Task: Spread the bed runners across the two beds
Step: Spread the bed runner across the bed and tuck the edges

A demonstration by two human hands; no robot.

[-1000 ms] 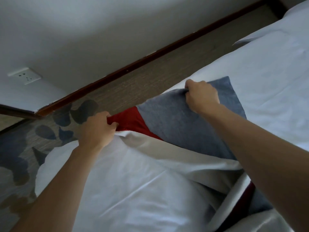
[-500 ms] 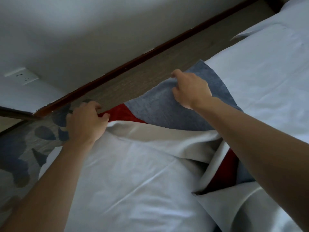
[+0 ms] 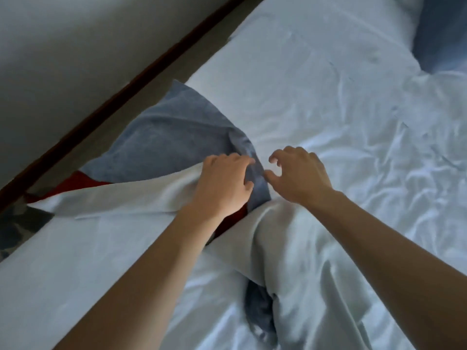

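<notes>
Bedroom, hotel-like: white-sheeted bed [image 3: 328, 97], pillow [image 3: 404, 11], bed runner [image 3: 171, 137], patterned carpet [image 3: 15, 223].

Matt blue-grey cloth runner [image 3: 164, 137] lies on smooth, creased white sheet [image 3: 341, 102].

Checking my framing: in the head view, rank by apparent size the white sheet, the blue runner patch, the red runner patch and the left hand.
1. white sheet
2. blue runner patch
3. left hand and red runner patch: look alike, unranked.
</notes>
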